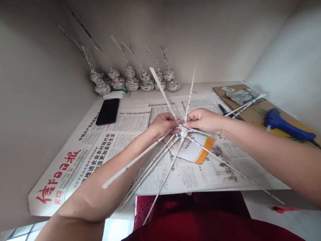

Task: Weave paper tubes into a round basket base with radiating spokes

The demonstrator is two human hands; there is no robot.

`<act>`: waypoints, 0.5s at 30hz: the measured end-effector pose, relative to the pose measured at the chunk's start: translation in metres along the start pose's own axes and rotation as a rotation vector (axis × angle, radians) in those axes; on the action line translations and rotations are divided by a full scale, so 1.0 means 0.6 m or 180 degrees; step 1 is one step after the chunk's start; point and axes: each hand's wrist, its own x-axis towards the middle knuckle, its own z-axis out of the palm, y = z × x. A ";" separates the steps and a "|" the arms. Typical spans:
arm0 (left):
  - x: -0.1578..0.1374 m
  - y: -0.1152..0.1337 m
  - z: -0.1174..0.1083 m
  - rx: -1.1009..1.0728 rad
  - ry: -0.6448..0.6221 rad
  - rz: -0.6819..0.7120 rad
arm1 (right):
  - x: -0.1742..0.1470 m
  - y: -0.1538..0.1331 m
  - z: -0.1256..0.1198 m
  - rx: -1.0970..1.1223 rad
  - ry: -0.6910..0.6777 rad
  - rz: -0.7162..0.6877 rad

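Between both hands is a small woven piece point(183, 132) of rolled newspaper, with several long paper sticks spreading out from it like spokes. My left hand point(165, 124) pinches its left side, near a thick white paper stick point(159, 84) that points up and away. On the other side, my right hand point(200, 120) is closed with thumb and forefinger on the woven piece, close to a thin stick point(191, 91). Beneath the work lies a white and orange card point(192, 149). The fingertips partly cover the weave.
Several gourd-shaped newspaper weavings point(131, 78) line the back wall. A black phone point(108, 111) rests on the newspaper point(96, 156) at left. At right, a brown board point(287, 122) carries a blue glue gun point(287, 124), a grey cloth point(239, 96) and paper sticks point(247, 105).
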 end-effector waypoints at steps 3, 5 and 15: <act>-0.002 0.004 0.000 0.0132 -0.0097 0.0079 | -0.003 -0.003 -0.007 0.0921 -0.0475 0.0518; -0.003 0.007 0.000 0.0173 -0.0145 0.0081 | -0.003 -0.005 -0.009 0.1166 -0.0495 0.0637; -0.007 0.014 0.000 0.0052 -0.0338 -0.0095 | 0.010 -0.002 -0.009 0.1454 -0.0496 0.0718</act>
